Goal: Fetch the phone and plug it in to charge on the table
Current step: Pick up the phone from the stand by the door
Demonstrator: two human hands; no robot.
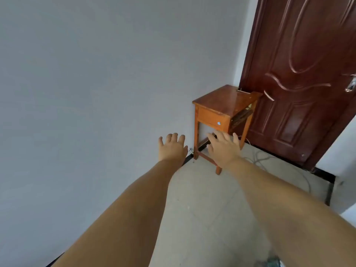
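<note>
From the head camera, both bare arms stretch forward over a pale tiled floor [202,205]. The left hand [172,149] is spread flat, palm down, fingers apart and holding nothing; it hangs in front of the grey wall [96,93] near the dark skirting. The right hand [223,149] is likewise splayed and empty, its fingers overlapping the lower part of a small wooden worktop [225,99] that stands farther off, in the corner against the wall.

The worktop has a reddish-brown top, a single drawer [213,118] with a small pale knob, and thin legs joined by a low rail. At the far right edge of its top lies something slim and flat [243,91]; it may be the phone, but it is too small to tell.

A dark red panelled door [300,74] fills the far right, with a metal handle [351,84] at the picture's edge. A pale cable [269,158] lies looped on the floor to the right of the worktop, before the door.
</note>
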